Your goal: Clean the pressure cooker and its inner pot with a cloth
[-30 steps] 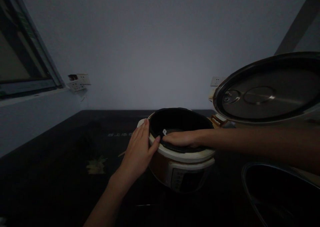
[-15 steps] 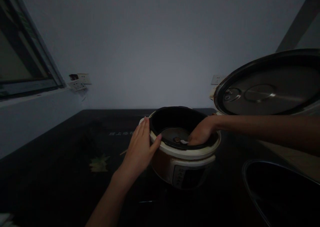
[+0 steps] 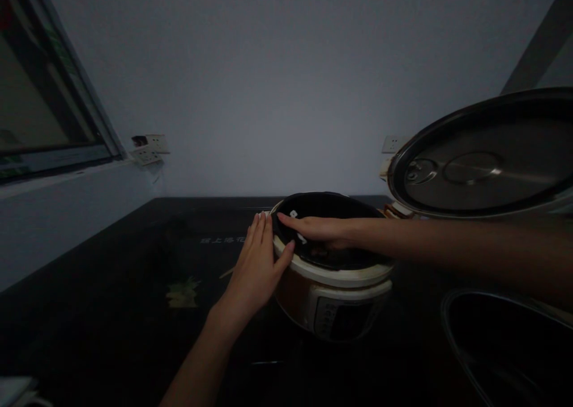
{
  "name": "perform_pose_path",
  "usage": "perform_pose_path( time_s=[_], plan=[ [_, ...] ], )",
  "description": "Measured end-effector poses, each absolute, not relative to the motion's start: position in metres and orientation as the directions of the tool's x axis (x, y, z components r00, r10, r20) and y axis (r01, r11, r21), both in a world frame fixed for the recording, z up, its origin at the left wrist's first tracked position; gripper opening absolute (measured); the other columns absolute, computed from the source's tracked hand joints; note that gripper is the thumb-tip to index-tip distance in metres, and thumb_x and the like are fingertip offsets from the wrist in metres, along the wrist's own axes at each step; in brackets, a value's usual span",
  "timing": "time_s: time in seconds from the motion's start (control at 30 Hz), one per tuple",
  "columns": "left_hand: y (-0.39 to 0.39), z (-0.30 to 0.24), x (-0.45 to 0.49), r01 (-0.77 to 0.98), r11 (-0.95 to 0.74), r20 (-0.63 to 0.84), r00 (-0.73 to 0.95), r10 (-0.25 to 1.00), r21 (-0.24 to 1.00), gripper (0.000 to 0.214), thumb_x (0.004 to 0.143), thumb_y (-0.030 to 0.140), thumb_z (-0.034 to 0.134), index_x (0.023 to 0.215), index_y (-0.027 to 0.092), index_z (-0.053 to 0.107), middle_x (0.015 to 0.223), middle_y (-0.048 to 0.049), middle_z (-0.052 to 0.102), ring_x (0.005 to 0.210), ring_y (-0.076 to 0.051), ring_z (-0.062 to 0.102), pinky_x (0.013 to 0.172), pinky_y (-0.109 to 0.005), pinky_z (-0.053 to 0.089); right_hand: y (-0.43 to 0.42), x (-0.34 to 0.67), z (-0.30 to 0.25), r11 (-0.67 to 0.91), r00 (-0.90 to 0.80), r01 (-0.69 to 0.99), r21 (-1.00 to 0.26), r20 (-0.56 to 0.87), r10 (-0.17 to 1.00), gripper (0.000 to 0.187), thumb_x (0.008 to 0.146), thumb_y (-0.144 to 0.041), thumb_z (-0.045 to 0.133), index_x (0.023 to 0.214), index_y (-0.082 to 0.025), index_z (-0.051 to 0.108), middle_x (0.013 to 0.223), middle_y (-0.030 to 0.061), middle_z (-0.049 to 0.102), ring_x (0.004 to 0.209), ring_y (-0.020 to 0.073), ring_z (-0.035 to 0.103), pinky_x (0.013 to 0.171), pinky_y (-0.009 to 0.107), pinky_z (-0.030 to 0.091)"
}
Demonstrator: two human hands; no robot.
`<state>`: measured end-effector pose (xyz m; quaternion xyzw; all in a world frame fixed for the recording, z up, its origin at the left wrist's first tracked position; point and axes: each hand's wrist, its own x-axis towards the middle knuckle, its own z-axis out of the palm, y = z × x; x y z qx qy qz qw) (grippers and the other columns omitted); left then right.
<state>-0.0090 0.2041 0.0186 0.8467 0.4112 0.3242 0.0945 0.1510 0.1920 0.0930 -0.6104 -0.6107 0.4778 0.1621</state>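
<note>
Our left hand (image 3: 258, 255) is laid on the left side of the round cooker with brown wall and off-white rim (image 3: 290, 299): fingers straight and close together, thumb spread over the rim, bracing from outside, nothing grasped. Our right hand (image 3: 317, 228) is inside the cooker's mouth by the left inner wall, forearm crossing over the right side of the rim. Its fingers are curled, pinching a small white scrap (image 3: 293, 214) that pokes out on both sides of them; cloth or paper, we can't tell. Thumb points left, near the wall.

Cooker is upright on the glossy black tabletop (image 3: 111, 311), dark control panel (image 3: 353, 320) facing us. Interior is black; bottom mostly hidden behind our right hand and forearm. Round steel-faced lid with dark seal (image 3: 474, 189) is raised and tilted, right of the cooker; our forearm covers part of the area below it. Large round black vessel with thin rim (image 3: 450, 329) is at lower right, apart from the cooker, cut off by the frame.

Left of our left hand: pale yellow-green leaf shape (image 3: 182, 293). Behind: plain grey wall (image 3: 268, 85), white socket plate (image 3: 392, 144) on the right. Lighting is dim.
</note>
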Motion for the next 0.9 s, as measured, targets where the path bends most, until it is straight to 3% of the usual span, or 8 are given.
perform_pose_path(
  time_s=[0.13, 0.27, 0.37, 0.47, 0.53, 0.63, 0.73, 0.9],
  plan=[
    [0.208, 0.022, -0.017, 0.608, -0.655, 0.422, 0.502, 0.755, 0.449, 0.075, 0.096, 0.055, 0.034, 0.152, 0.005, 0.025, 0.161, -0.0205, 0.021, 0.151, -0.029, 0.013, 0.121, -0.051, 0.019, 0.171, 0.15, 0.099, -0.326, -0.188, 0.375, -0.868, -0.416, 0.89, 0.067, 0.094, -0.068, 0.034, 0.119, -0.012, 0.063, 0.12, 0.0156, 0.065, 0.105, 0.0227, 0.063, 0.091, 0.033, 0.05],
    [0.214, 0.025, -0.027, 0.542, -0.693, 0.405, 0.565, 0.719, 0.474, 0.063, 0.099, 0.05, 0.029, 0.151, 0.015, 0.03, 0.161, -0.0143, 0.026, 0.15, -0.025, 0.02, 0.121, -0.048, 0.023, 0.151, 0.17, 0.103, -0.312, -0.256, 0.318, -0.895, -0.398, 0.881, 0.073, 0.092, -0.073, 0.032, 0.121, -0.015, 0.065, 0.126, 0.0145, 0.065, 0.119, 0.0236, 0.059, 0.104, 0.036, 0.044],
    [0.215, 0.025, -0.028, 0.537, -0.703, 0.433, 0.554, 0.711, 0.467, 0.061, 0.099, 0.05, 0.029, 0.151, 0.017, 0.032, 0.16, -0.0134, 0.028, 0.149, -0.024, 0.021, 0.121, -0.048, 0.023, 0.142, 0.185, 0.106, -0.283, -0.31, 0.296, -0.912, -0.372, 0.875, 0.078, 0.093, -0.073, 0.022, 0.13, -0.016, 0.06, 0.122, 0.0137, 0.067, 0.111, 0.0221, 0.063, 0.098, 0.036, 0.048],
    [0.215, 0.023, -0.025, 0.547, -0.7, 0.446, 0.539, 0.714, 0.459, 0.064, 0.099, 0.053, 0.028, 0.151, 0.016, 0.031, 0.16, -0.0139, 0.028, 0.149, -0.024, 0.021, 0.122, -0.047, 0.021, 0.137, 0.19, 0.11, -0.328, -0.278, 0.325, -0.887, -0.421, 0.863, 0.082, 0.094, -0.072, 0.013, 0.127, -0.014, 0.061, 0.101, 0.0119, 0.07, 0.084, 0.0181, 0.066, 0.077, 0.03, 0.051],
    [0.215, 0.022, -0.024, 0.553, -0.692, 0.439, 0.534, 0.722, 0.464, 0.065, 0.098, 0.054, 0.028, 0.15, 0.016, 0.032, 0.16, -0.0143, 0.029, 0.149, -0.024, 0.021, 0.122, -0.048, 0.021, 0.138, 0.191, 0.111, -0.376, -0.231, 0.315, -0.872, -0.454, 0.86, 0.076, 0.095, -0.069, 0.019, 0.115, -0.013, 0.066, 0.081, 0.0069, 0.066, 0.064, 0.0129, 0.057, 0.063, 0.025, 0.046],
    [0.215, 0.022, -0.024, 0.557, -0.678, 0.428, 0.526, 0.735, 0.48, 0.067, 0.098, 0.055, 0.029, 0.15, 0.013, 0.033, 0.16, -0.0153, 0.029, 0.15, -0.025, 0.02, 0.122, -0.049, 0.019, 0.144, 0.191, 0.109, -0.395, -0.148, 0.297, -0.869, -0.451, 0.88, 0.051, 0.098, -0.057, 0.039, 0.089, -0.015, 0.067, 0.058, -0.0028, 0.048, 0.049, 0.0079, 0.039, 0.05, 0.022, 0.033],
    [0.215, 0.023, -0.024, 0.553, -0.676, 0.418, 0.532, 0.737, 0.487, 0.069, 0.098, 0.055, 0.029, 0.15, 0.009, 0.031, 0.16, -0.0167, 0.028, 0.15, -0.025, 0.02, 0.123, -0.047, 0.017, 0.151, 0.192, 0.102, -0.379, -0.107, 0.333, -0.864, -0.434, 0.895, 0.034, 0.095, -0.039, 0.053, 0.073, -0.016, 0.063, 0.055, -0.0047, 0.046, 0.046, 0.0067, 0.039, 0.047, 0.021, 0.031],
    [0.214, 0.026, -0.024, 0.551, -0.677, 0.412, 0.539, 0.735, 0.488, 0.07, 0.097, 0.055, 0.029, 0.15, 0.008, 0.031, 0.159, -0.0174, 0.029, 0.15, -0.024, 0.02, 0.123, -0.047, 0.017, 0.157, 0.194, 0.095, -0.351, -0.271, 0.401, -0.846, -0.476, 0.837, 0.01, 0.082, -0.022, 0.063, 0.083, -0.016, 0.071, 0.075, 0.002, 0.07, 0.063, 0.0117, 0.063, 0.065, 0.027, 0.052]
  ],
)
